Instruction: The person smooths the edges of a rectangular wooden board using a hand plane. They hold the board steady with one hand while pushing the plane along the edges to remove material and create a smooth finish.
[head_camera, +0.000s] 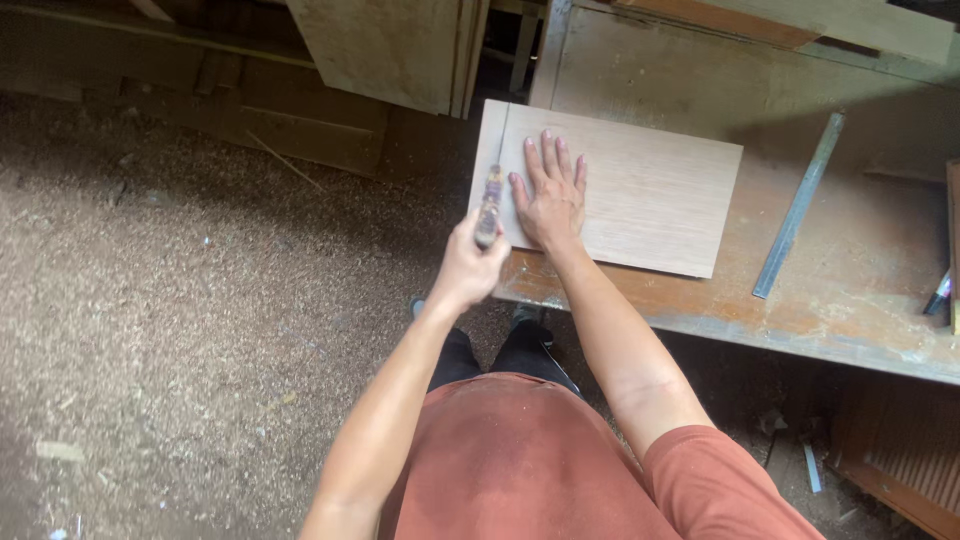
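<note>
On workbench (850, 290), right hand (552, 200) flat on plywood board (650, 200)

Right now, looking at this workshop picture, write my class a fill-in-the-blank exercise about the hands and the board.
1. The right hand lies ____ on the board.
2. The left hand grips a ____ at the board's left end.
3. The board rests on a ____.
4. A long metal ____ lies to the right of the board.

Missing words: flat; saw; bench; ruler
</note>
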